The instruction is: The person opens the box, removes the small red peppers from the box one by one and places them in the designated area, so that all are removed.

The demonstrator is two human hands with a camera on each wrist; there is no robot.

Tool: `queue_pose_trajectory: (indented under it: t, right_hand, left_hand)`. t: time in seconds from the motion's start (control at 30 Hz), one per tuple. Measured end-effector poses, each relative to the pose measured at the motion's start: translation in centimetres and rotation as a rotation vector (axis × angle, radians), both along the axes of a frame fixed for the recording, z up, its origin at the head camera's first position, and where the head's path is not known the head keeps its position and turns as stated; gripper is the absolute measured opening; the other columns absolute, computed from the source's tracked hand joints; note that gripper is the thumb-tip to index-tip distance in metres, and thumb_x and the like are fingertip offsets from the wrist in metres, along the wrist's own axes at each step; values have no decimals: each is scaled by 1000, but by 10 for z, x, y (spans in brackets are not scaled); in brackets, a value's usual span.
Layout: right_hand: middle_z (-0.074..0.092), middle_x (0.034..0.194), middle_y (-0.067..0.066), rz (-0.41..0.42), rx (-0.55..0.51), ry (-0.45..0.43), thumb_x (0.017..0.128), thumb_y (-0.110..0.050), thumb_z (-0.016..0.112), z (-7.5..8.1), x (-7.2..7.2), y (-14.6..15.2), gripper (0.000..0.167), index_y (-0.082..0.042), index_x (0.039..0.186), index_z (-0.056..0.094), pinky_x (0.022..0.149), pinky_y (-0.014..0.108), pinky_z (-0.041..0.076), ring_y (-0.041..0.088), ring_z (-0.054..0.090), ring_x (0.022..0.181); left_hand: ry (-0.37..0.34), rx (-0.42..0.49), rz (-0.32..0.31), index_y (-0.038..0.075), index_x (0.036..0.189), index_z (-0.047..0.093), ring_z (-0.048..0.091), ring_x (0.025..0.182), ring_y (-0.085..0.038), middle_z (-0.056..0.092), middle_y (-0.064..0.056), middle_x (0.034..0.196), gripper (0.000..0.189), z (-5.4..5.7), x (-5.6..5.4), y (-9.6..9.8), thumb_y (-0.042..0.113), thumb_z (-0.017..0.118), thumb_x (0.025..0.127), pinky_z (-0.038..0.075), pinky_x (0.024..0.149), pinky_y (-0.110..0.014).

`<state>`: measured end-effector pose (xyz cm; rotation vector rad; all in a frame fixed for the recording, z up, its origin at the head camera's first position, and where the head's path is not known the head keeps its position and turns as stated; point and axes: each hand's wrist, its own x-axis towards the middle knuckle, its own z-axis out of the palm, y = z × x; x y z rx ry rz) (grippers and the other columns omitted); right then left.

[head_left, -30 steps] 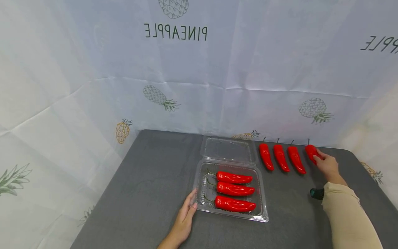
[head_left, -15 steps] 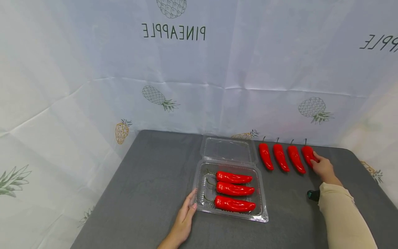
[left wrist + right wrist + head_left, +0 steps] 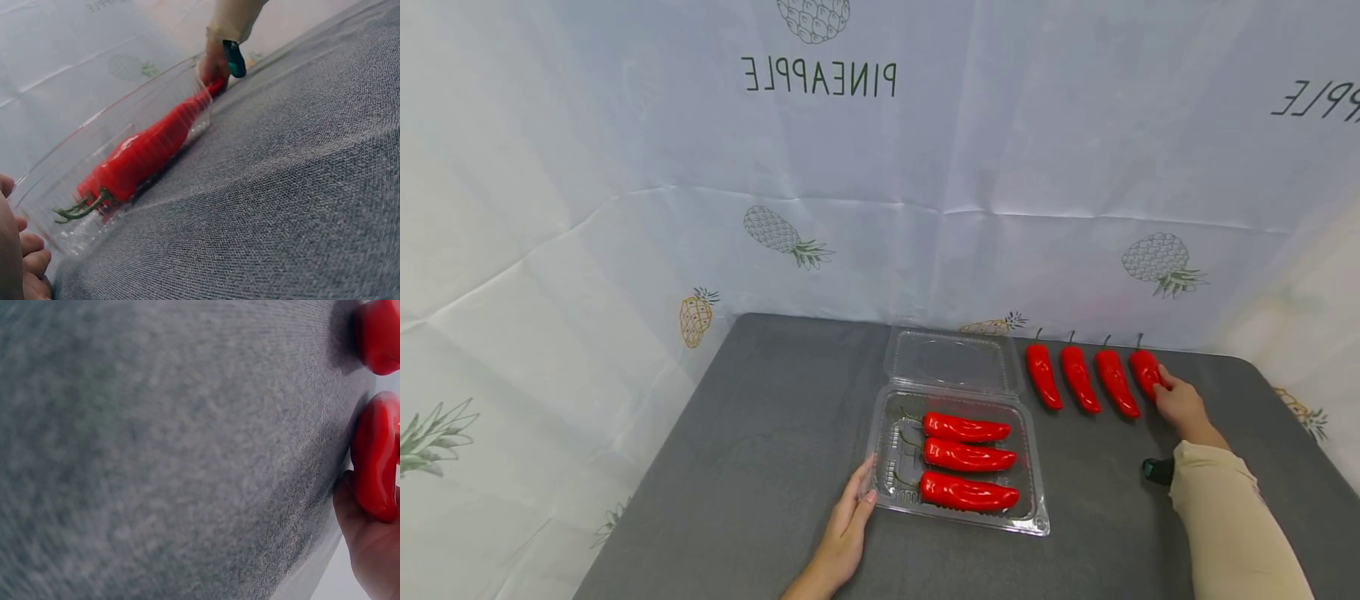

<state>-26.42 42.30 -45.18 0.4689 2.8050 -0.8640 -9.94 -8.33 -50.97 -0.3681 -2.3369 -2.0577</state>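
Observation:
At the table's back right, my right hand [image 3: 1182,410] grips the rightmost red chili pepper [image 3: 1144,371] by its lower side, the green stem pointing at the curtain. The right wrist view shows the thumb and fingers around that pepper [image 3: 374,462]. My left hand [image 3: 841,533] holds the near left corner of a clear plastic clamshell container [image 3: 1036,467], thumb at the front and fingers along the side. Inside it, three red peppers lie sideways in a column, stems left; the nearest pepper [image 3: 968,492] is by the front wall. In the left wrist view, fingers [image 3: 34,259] curl beside the wall.
The container's lid [image 3: 953,362] lies folded back toward the curtain. Between it and my right hand stand three more peppers in a row, the middle pepper [image 3: 1079,379] among them. A pineapple-print curtain [image 3: 850,250] borders the grey table [image 3: 760,433] at the back and sides.
The rightmost pepper has shifted slightly left, closer to the row, with my right hand on it. In the last half second little moves. My left hand stays at the container.

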Motion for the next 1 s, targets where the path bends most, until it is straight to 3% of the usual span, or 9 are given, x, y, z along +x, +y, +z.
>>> queue_pose_trajectory:
  t: [0.2,0.47,0.87,1.0]
  right_hand:
    - [11,139,43,1,7,18,98,-20,22,0,1,2,53,7,140,6,101,64,27,59,21,124]
    - [19,135,46,24,34,53,94,-15,23,3,1,1,52,8,140,12,84,54,36,54,32,112]
    - [19,136,44,12,37,35,93,-15,22,5,1,2,53,10,139,14,81,51,36,54,32,113]
    - [18,138,43,0,27,34,94,-16,22,5,0,2,53,10,139,14,87,55,36,55,30,118]
  left_hand:
    - [-14,3,-8,2,143,29,22,131,9,27,-23,150,45,-1,0,0,15,37,101,17,105,-4]
    - [-15,-1,-4,2,143,30,23,132,5,27,-22,150,45,-1,-1,0,15,37,101,18,105,-5]
    - [-4,1,3,4,143,31,23,131,9,29,-22,150,45,-1,-1,0,16,37,101,18,105,-4]
    - [-2,0,3,4,143,31,23,131,9,28,-22,150,45,-1,-1,0,15,37,100,18,105,-5]
